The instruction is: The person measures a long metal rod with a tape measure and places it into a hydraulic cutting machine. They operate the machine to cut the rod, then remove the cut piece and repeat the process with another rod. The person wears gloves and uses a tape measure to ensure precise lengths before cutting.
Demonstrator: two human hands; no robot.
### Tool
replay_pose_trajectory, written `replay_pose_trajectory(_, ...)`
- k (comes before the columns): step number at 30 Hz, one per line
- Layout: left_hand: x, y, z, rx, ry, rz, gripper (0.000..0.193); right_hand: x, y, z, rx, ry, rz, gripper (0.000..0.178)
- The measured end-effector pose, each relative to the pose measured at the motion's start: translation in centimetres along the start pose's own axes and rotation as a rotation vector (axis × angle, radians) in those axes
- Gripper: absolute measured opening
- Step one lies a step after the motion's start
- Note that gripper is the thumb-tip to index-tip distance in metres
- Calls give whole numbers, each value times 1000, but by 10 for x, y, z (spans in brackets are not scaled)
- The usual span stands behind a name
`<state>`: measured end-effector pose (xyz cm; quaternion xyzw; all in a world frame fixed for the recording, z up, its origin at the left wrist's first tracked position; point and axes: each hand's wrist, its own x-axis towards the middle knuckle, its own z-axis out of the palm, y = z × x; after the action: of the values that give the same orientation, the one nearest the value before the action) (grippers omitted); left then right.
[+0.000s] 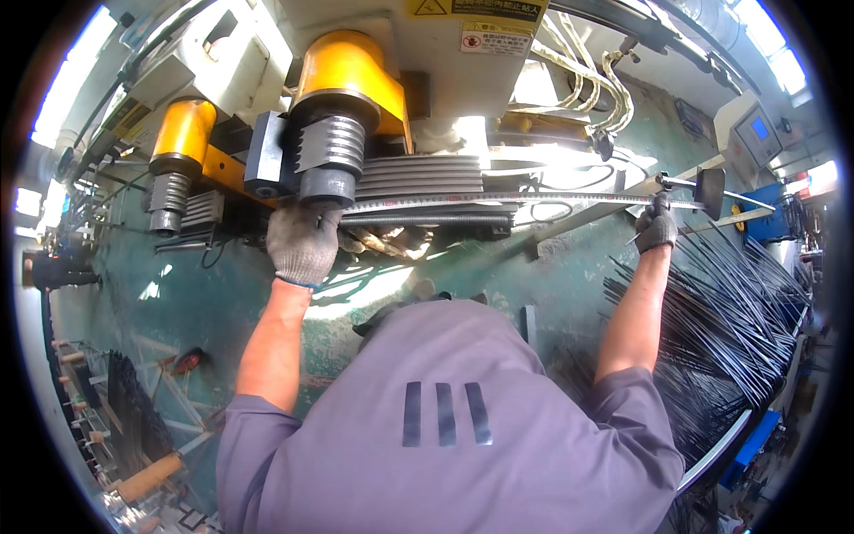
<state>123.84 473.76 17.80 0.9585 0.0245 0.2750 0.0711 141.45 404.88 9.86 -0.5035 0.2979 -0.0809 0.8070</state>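
Observation:
My left hand (302,242), in a grey knit glove, is raised to the underside of a dark steel cylinder (326,189) below a yellow machine head (342,71). Its fingertips are hidden there, so I cannot tell what they grip. A pale graduated measuring strip (463,199) stretches from beside that cylinder toward the right. Near the strip's far right part, my right hand (656,224), in a dark grey glove, is closed; what lies inside the fingers is unclear. A thin rod tip (632,239) shows beside it. Just right of this hand stands a black block (709,193).
A second yellow head (185,133) stands at left. Ribbed grey covers (418,178) lie behind the strip. Many thin black rods (721,311) are heaped at right. A control box with a screen (750,129) is at far right. Racks (133,418) stand at lower left.

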Motion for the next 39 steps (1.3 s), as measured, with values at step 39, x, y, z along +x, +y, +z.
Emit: replay_pose_trajectory(39, 16, -49, -50, -82, -299, -82, 18, 31, 9, -18, 88, 99, -39, 26)
